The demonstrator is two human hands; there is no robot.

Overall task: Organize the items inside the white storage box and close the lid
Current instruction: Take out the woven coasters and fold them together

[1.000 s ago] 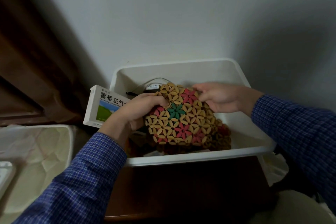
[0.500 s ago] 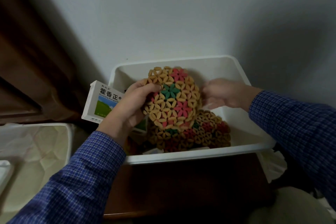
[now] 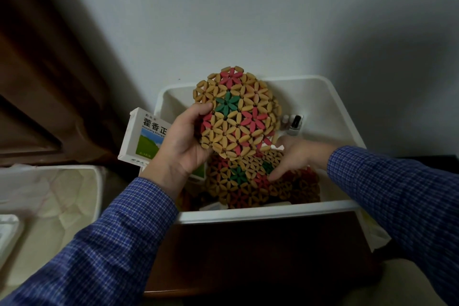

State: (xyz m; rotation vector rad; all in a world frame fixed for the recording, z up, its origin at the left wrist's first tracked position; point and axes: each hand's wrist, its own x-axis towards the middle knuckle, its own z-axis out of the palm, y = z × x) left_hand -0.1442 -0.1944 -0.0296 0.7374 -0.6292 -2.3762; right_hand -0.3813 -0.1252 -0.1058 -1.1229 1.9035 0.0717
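- A pale wall rises behind a dark wooden worktop (image 3: 260,256); the white storage box (image 3: 268,213) sits on it, open, with no lid in view.
- Sorting is the step in hand, by my reading — the left hand (image 3: 183,141) holds a round beaded mat (image 3: 237,112) upright above the box, its grip curled round the mat's left edge.
- The right hand (image 3: 295,156) reaches down with fingers spread onto more beaded mats (image 3: 250,181) piled at the near side.
- The box also holds small bottles (image 3: 293,123) at the far right; a medicine carton (image 3: 144,139) leans over the left wall.
- Next — probably stacking the mats flat, so a lid could seat.
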